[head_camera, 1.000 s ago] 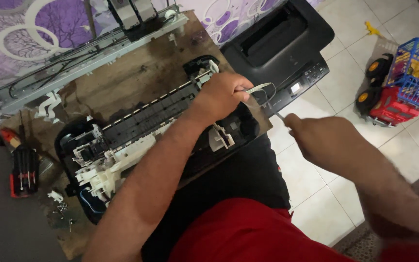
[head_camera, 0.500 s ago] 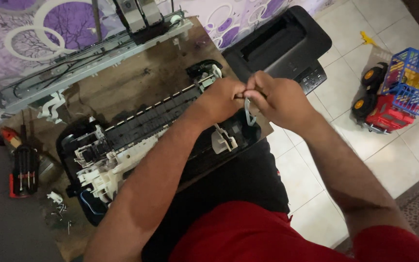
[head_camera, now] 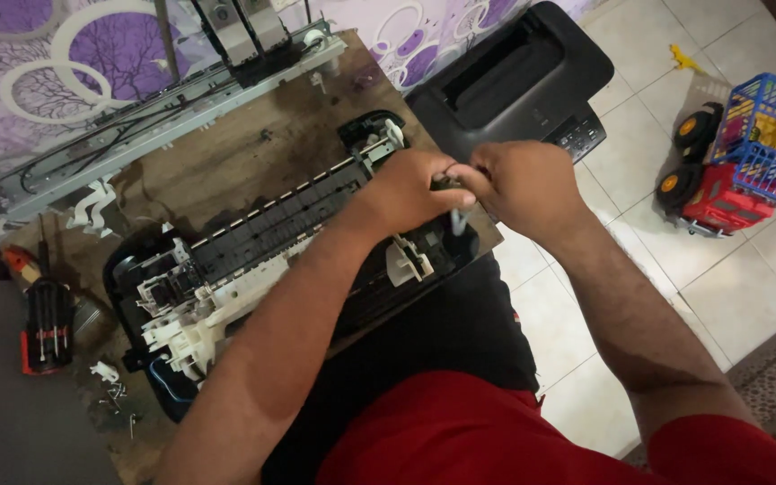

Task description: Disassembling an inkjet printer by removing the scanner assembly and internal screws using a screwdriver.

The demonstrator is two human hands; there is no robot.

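A stripped black and white printer mechanism (head_camera: 253,260) lies across a worn wooden table (head_camera: 253,153). My left hand (head_camera: 415,190) and my right hand (head_camera: 521,187) meet over the mechanism's right end, fingertips touching. Both are closed around the top of a thin grey tool (head_camera: 458,221) that points straight down into the black housing beside a white plastic clip (head_camera: 409,260). My fingers hide the tool's handle and anything else in my left hand. My forearms cover the near side of the mechanism.
A grey metal rail assembly (head_camera: 163,117) with cables lies along the table's far edge. A red and black screwdriver set (head_camera: 45,328) and loose screws (head_camera: 117,397) sit at the left. On the tiled floor are a black printer (head_camera: 514,81) and a toy truck with a blue basket (head_camera: 738,166).
My right hand came in from the right with the thin tool and joined my left hand over the mechanism's right end. The white cable loop seen in my left hand has gone out of sight.
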